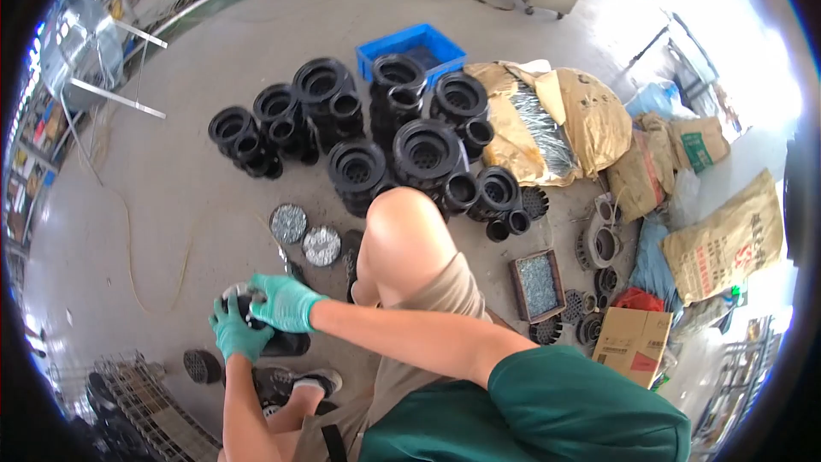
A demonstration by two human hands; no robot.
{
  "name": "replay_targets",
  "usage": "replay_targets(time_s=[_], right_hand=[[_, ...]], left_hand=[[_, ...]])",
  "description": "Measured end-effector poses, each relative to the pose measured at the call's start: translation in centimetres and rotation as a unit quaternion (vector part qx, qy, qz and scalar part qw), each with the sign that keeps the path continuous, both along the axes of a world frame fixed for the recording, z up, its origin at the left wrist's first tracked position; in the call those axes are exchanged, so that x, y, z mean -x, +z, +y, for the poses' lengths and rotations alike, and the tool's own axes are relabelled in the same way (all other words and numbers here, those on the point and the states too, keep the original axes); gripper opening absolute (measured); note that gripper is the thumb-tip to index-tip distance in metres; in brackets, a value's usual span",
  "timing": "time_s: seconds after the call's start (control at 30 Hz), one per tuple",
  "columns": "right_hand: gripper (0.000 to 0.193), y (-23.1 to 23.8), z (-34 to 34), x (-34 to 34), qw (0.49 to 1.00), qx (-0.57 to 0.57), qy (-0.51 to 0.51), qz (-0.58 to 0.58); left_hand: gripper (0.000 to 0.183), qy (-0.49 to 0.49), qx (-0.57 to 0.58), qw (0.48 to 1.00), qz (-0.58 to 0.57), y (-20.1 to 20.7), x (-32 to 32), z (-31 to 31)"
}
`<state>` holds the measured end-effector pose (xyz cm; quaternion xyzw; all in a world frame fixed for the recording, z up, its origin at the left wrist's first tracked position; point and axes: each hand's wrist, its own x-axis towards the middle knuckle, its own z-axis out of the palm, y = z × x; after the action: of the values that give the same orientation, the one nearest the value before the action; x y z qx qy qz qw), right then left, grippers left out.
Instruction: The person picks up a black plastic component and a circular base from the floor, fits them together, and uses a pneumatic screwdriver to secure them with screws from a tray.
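Note:
Both of my hands wear green gloves and meet low on the left, close to my left shoe. My left hand (238,334) curls round the near side of a black pipe fitting (287,344). From the right, my right hand (284,302) grips the top of that same fitting, its fingers closed over it. Much of the fitting is hidden beneath the gloves. Beside my left hand a round black grate-like part (203,366) lies on the floor. Beyond my hands lie two round dishes of small metal pieces, one dish (289,223) slightly left of the other dish (321,245).
Several black pipe fittings (428,151) stand grouped ahead, before a blue crate (453,55). Rightward lie an opened brown paper sack (590,115), a tray of small metal pieces (539,286) and a cardboard box (631,344). A wire basket (154,402) stands lower left.

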<state>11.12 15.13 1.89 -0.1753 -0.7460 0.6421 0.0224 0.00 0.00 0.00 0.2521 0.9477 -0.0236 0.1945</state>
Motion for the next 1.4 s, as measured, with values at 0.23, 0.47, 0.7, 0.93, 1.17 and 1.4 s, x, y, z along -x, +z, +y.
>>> replay_targets(time_s=[0.23, 0.47, 0.7, 0.93, 1.17, 1.4], right_hand=[[0.047, 2.2, 1.6, -3.0, 0.998, -0.021, -0.034, 0.046], [0.059, 12.5, 2.5, -6.6, 0.973, 0.211, 0.07, 0.063], [0.049, 20.6, 10.4, -20.7, 0.983, 0.007, -0.037, 0.182], [0.04, 15.9, 19.1, -33.4, 0.922, -0.203, -0.301, -0.139], [0.035, 0.7, 29.9, -36.2, 0.844, -0.35, -0.26, -0.312], [0.04, -7.2, 33.3, -34.7, 0.813, -0.437, -0.218, -0.318]], left_hand=[[0.121, -0.011, -0.335, 0.94, -0.056, 1.5, -1.3, -6.5], [0.137, -0.016, -0.621, 0.767, -0.16, 17.7, -9.5, 0.4], [0.142, -0.336, -0.548, 0.761, -0.089, 21.3, -10.3, 6.8], [0.097, -0.104, -0.39, 0.909, -0.102, 18.3, -0.4, -1.7], [0.072, 0.135, -0.331, 0.916, -0.181, 4.9, 12.2, -23.3], [0.062, 0.305, -0.29, 0.891, -0.173, 3.9, 8.5, -22.8]])
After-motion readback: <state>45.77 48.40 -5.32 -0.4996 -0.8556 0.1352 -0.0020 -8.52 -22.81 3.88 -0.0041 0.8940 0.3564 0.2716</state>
